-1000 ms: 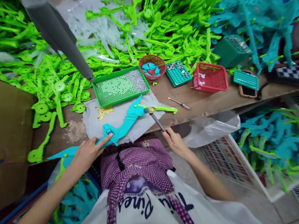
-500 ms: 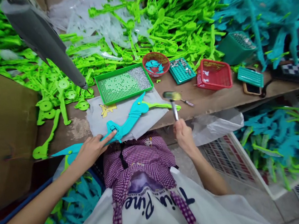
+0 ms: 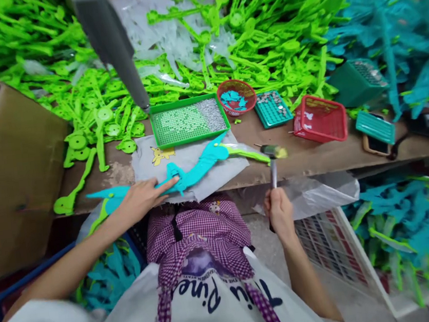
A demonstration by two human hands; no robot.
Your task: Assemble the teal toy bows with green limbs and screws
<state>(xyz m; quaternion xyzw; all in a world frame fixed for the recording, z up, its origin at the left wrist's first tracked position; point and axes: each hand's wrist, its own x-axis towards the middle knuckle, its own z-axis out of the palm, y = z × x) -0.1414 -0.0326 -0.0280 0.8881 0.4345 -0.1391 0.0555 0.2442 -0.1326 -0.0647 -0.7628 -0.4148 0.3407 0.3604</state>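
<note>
My left hand [image 3: 141,199] lies over a long blue plastic piece [image 3: 200,168], its index finger stretched along the small raised part in the middle and the other fingers curled at the near side. Lime green arms stick out of both ends of this piece. It rests on a grey cloth [image 3: 147,161] at the table's front edge. In my right hand [image 3: 281,210] is a hammer [image 3: 273,172], gripped by the handle and held upright to the right of the piece. The hammer's head, with a yellowish face, is beside the tip of the right green arm.
A green tray of small metal pieces [image 3: 191,140] sits behind the cloth, near red baskets [image 3: 324,137] and a teal tray [image 3: 274,118]. A grey machine arm [image 3: 112,48] reaches down at left. Green parts [image 3: 113,90] cover the back; a cardboard box [image 3: 25,167] stands left.
The hammer in my right hand has moved right and toward me. The view has shifted, with the bench things appearing further right. My left hand stays on the blue piece, which has turned slightly.
</note>
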